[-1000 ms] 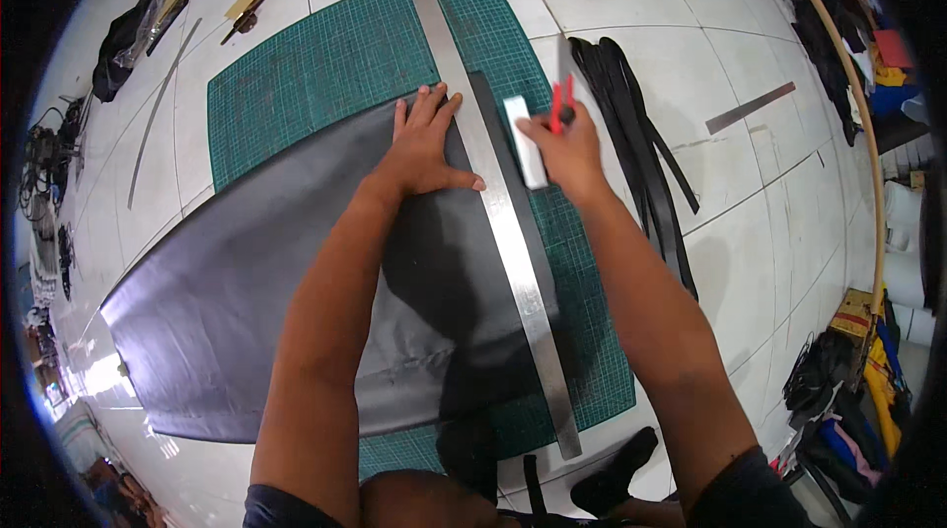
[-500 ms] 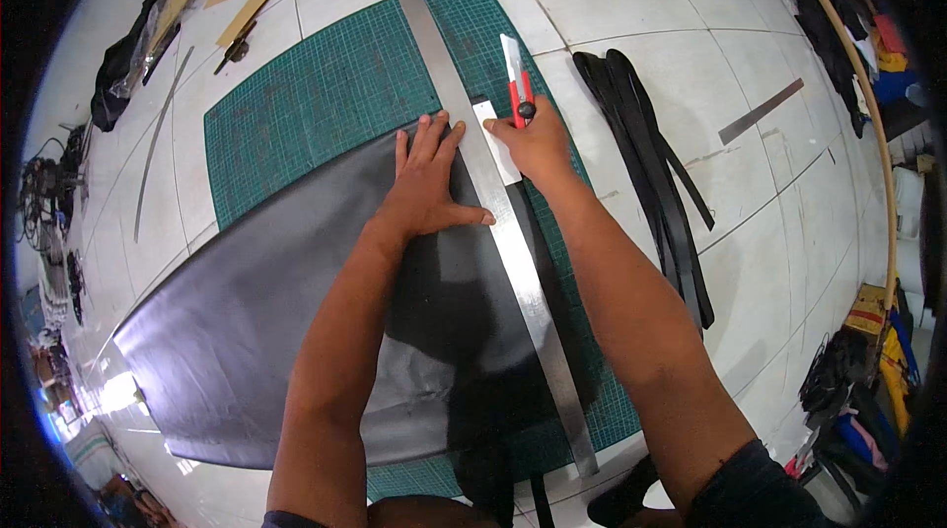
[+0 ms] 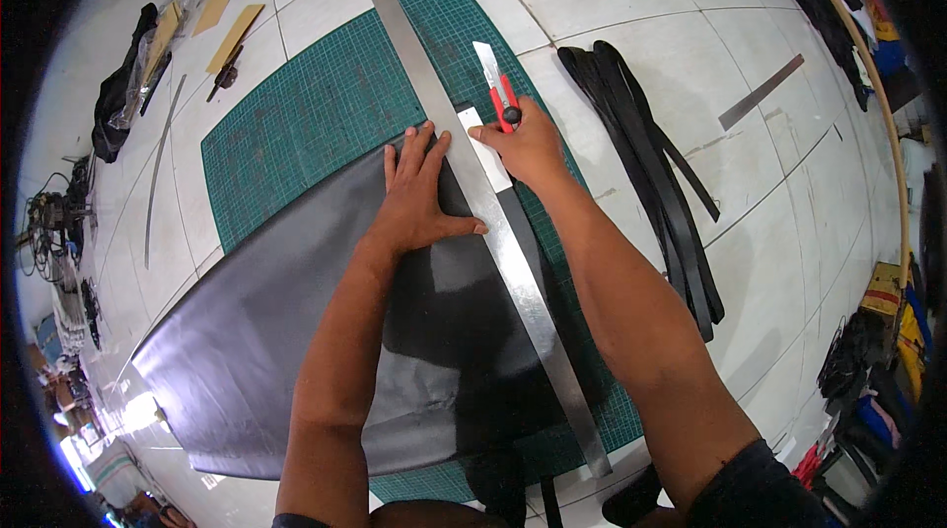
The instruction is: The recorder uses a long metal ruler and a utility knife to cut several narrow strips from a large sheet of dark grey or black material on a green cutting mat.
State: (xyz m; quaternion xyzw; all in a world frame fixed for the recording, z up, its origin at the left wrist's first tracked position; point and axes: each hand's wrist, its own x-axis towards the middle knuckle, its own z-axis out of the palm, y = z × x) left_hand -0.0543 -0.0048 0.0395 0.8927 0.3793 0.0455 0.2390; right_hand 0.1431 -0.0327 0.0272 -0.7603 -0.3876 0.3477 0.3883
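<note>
My left hand (image 3: 412,195) lies with spread fingers on a black, leather-like sheet (image 3: 266,331), its fingertips and thumb against the left edge of a long steel ruler (image 3: 521,296). The ruler runs slantwise over the sheet and a green cutting mat (image 3: 296,119). In my right hand (image 3: 536,148) is a red utility knife (image 3: 503,99), blade pointing away from me and above the mat. My right thumb touches a short white strip (image 3: 487,155) lying along the ruler's right side. A narrow band of black material shows right of the ruler.
Folded black straps (image 3: 646,183) lie on the tiled floor right of the mat, with a short metal strip (image 3: 762,92) farther right. To the left are a thin metal strip (image 3: 164,168) and tan pieces (image 3: 235,38). Cluttered materials line both sides.
The view has shifted and turned slightly. Both hands, the ruler and the white strip keep nearly the same places relative to each other; the knife leans a little more to the left.
</note>
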